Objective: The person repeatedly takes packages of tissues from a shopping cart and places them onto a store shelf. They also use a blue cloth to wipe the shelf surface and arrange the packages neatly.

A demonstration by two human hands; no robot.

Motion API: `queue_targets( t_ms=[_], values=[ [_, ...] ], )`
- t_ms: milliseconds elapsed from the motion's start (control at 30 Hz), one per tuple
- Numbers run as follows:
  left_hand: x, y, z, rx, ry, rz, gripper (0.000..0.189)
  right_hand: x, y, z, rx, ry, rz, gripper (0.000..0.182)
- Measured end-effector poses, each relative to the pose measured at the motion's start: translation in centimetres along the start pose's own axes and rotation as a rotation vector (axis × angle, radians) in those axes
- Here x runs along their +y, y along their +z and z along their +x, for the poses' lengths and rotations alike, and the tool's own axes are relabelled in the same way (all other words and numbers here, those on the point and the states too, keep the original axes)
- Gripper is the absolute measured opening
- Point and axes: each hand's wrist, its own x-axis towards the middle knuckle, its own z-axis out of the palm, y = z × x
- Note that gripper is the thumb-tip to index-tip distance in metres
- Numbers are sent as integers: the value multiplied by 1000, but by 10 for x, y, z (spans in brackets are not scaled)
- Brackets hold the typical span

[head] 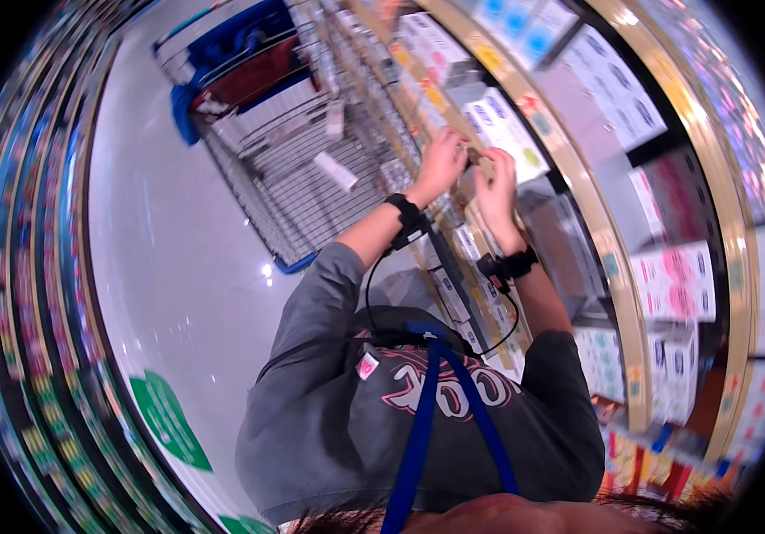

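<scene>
Both of my hands are raised at the front edge of a store shelf, upper middle right. My left hand [444, 160] has curled fingers near a small brownish item [472, 156] at the shelf edge. My right hand [499, 180] is just beside it, its fingers bent at a pale yellowish piece. Blur hides whether either hand grips anything. A white box with a green mark [509, 133] stands on the shelf just beyond my fingers. Each wrist wears a black strap with a small device and a cable.
A metal shopping cart [289, 180] with blue parts stands in the aisle at upper left, holding a white box [335, 171] and other packs. Shelves of boxes with tan price rails [596, 227] curve along the right. Another stocked shelf [42, 267] lines the far left.
</scene>
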Motion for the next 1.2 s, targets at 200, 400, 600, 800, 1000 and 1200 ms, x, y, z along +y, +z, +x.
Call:
queue_targets(
  t_ms=[200,400,600,800,1000,1200],
  values=[
    [-136,-123,-21,251,-474,348,16,-20,180,35,-632,61,364,23],
    [-260,-194,-37,260,-818,475,26,19,355,41,-1009,231,350,27],
    [-355,-174,-75,152,-1160,414,31,128,449,3,-1228,248,66,25],
    [-395,-132,-121,29,-1398,232,44,164,456,-59,-1134,574,46,35],
    [-400,-126,-126,165,-1573,207,70,153,475,-77,-1438,799,570,47],
    [-407,-138,-150,154,-1541,253,85,144,487,-88,-1457,835,757,40]
  ],
)
